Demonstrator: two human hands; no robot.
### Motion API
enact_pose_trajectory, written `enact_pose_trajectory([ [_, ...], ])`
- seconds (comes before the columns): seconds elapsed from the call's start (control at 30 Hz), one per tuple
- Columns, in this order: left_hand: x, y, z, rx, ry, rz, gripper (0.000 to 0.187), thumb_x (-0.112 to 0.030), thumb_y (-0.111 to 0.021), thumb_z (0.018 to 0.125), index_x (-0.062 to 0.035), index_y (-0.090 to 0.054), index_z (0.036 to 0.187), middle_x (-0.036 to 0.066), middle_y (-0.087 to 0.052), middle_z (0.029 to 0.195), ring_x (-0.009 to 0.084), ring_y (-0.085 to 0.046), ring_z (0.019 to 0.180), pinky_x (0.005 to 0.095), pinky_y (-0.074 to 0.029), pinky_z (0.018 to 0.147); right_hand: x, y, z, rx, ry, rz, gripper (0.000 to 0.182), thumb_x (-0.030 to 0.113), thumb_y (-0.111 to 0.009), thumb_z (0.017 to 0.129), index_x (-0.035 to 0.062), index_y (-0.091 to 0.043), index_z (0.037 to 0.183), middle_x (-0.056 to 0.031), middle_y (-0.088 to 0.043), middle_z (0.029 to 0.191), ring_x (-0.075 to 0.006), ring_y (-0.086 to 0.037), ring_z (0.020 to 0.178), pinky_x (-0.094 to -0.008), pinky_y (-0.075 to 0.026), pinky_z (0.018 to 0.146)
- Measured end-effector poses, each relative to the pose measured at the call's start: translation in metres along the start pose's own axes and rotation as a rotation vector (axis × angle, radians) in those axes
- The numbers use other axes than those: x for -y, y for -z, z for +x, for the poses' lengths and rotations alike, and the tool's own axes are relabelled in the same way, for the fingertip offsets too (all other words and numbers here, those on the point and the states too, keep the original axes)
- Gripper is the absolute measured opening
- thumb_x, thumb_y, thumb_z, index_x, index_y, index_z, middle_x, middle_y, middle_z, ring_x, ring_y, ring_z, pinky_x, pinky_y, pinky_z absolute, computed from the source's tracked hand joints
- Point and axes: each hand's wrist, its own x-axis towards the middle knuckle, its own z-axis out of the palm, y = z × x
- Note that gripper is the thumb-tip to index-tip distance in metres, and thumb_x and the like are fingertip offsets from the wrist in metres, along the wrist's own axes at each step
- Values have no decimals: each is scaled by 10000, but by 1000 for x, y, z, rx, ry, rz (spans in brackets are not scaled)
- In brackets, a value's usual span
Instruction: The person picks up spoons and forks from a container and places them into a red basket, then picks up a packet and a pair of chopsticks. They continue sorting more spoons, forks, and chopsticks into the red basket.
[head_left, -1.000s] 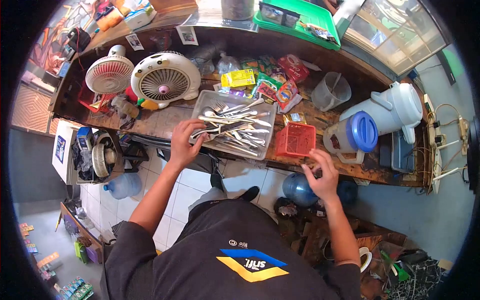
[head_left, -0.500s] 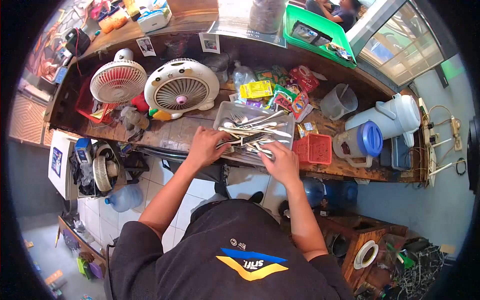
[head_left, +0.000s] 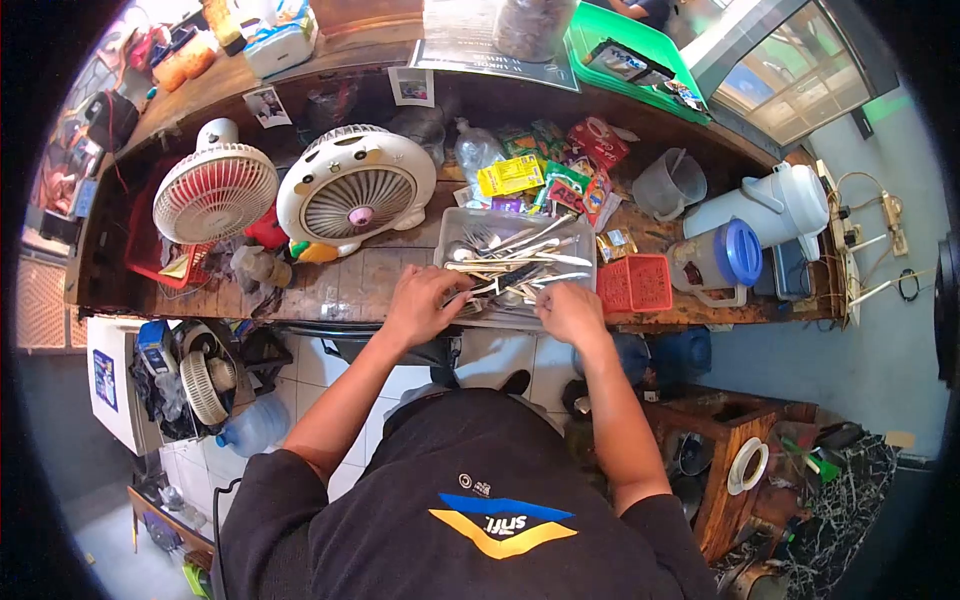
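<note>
A clear plastic container (head_left: 568,240) on the wooden counter is filled with a jumble of spoons, forks and other cutlery (head_left: 515,262). My left hand (head_left: 425,305) is at the container's front left, its fingers bent and drawn together against the cutlery ends. Whatever lies between those fingertips is too small to name. At the front right corner, my right hand (head_left: 572,312) has its fingers curled in, touching the cutlery handles. The back of this hand hides what its fingers hold, if anything.
A red plastic basket (head_left: 636,283) stands right of the container, near a jug with a blue lid (head_left: 738,255) and a white thermos (head_left: 780,210). Colourful sachets (head_left: 512,175) lie behind. Two fans, one with an animal face (head_left: 357,190), stand to the left.
My right hand has moved right, to the container's corner, and its fingers have curled in. My left hand has shifted slightly and stays by the cutlery. The camera view has tilted a little.
</note>
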Motion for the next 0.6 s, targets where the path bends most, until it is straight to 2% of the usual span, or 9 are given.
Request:
enact_pose_trajectory([
  [0.03,0,0,1,-14,-12,-22,147,-229,-761,906,-140,-737,1021,29,-756,953,217,-675,833,383,-418,842,-7,2,-2,0,-10,0,124,219,-761,847,132,-805,924,-126,-781,949,-353,-732,953,-470,-570,872],
  [0.13,-1,-3,5,-26,-35,-68,152,-207,-763,903,-124,-736,1027,46,-752,943,226,-676,807,381,-449,803,-28,15,-6,214,-44,154,188,256,-719,815,131,-818,914,-197,-762,949,-402,-730,951,-477,-575,853],
  [0.17,-2,-5,6,-26,-41,-87,161,-194,-768,899,-112,-734,1033,58,-749,936,230,-675,794,380,-475,780,-33,19,-10,236,-42,192,207,204,-728,825,89,-817,972,-191,-772,947,-358,-756,906,-435,-581,844],
  [0.2,-5,-7,6,-26,-43,-89,161,-194,-768,899,-112,-734,1033,58,-749,936,230,-675,794,380,-475,780,-38,23,-15,235,-44,191,207,204,-728,825,89,-817,972,-191,-772,947,-358,-756,906,-435,-581,844],
  [0.27,-12,-13,7,7,92,-336,205,-188,-786,899,-79,-730,1063,73,-738,917,212,-664,779,360,-521,745,-45,26,-28,182,-43,479,183,155,-743,875,41,-799,1007,-118,-786,884,-247,-753,803,-379,-572,776],
  [0.3,-17,-13,8,7,93,-338,205,-188,-786,899,-79,-730,1063,73,-738,917,212,-664,779,360,-521,745,-46,26,-34,183,-45,478,183,155,-743,875,41,-799,1007,-118,-786,884,-247,-753,803,-379,-572,776],
  [0.37,-28,-10,11,-15,113,-406,291,-240,-798,910,-51,-717,1116,89,-738,947,225,-692,804,358,-560,709,-47,25,-43,130,-42,671,167,148,-756,928,25,-780,1037,-36,-760,867,-131,-672,763,-319,-539,728],
  [0.5,-38,-11,12,-39,183,-446,296,-229,-805,916,-43,-710,1126,71,-735,911,173,-667,747,334,-550,695,-33,15,-50,73,81,828,194,199,-765,951,32,-774,1049,2,-726,877,-97,-614,774,-300,-516,729],
  [0.6,-18,-15,6,111,300,-591,242,-205,-794,929,-37,-712,1082,56,-729,838,122,-627,680,304,-532,661,-19,16,-45,179,38,893,231,189,-783,946,-2,-761,1076,6,-727,939,-90,-617,852,-283,-510,804],
])
